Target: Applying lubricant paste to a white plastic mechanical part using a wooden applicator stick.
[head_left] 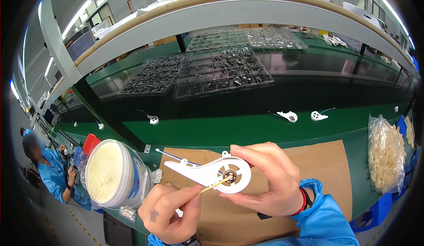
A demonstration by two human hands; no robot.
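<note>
A white teardrop-shaped plastic housing (206, 172) with a spoked round end is held above the cardboard by my right hand (274, 182), fingers and thumb closed on its rim. At the centre of the spokes sits a dark round part with small coppery spots. A thin blue wire (176, 157) runs along the housing to a white tip. My left hand (170, 210) pinches a slim yellowish stick (212, 186), whose far end touches or nearly touches the dark centre. Whether it presses there, I cannot tell.
A white bucket (128, 169) of pale material stands left of the cardboard sheet (304, 157). A bag of pale pieces (383, 155) lies at right. Similar white housings (289, 116) rest on the green surface beyond, before clear compartment trays (225, 71). A co-worker (51, 171) sits at far left.
</note>
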